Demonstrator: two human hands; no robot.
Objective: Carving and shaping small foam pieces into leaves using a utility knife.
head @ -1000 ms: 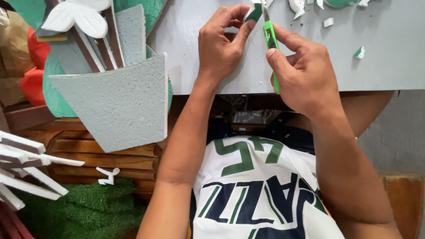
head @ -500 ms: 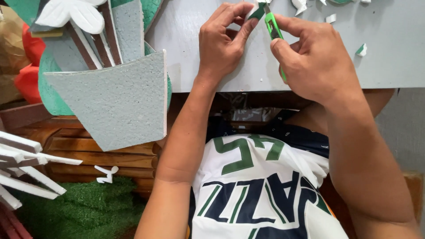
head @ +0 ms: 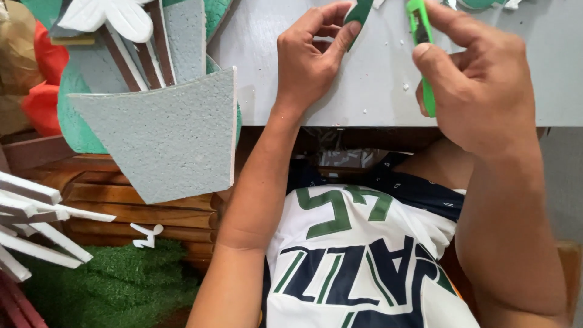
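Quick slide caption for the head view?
Left hand pinches a green foam piece; right hand grips a green utility knife over grey table.

Grey foam pot (head: 164,140) leans left of the counter (head: 376,91); green turf (head: 103,276) below, white foam sticks (head: 36,222) beside it.

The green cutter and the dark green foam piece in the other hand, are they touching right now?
Apart. The head view shows bare grey table between the green cutter, gripped by the right hand, and the dark green foam piece, pinched by the left hand.
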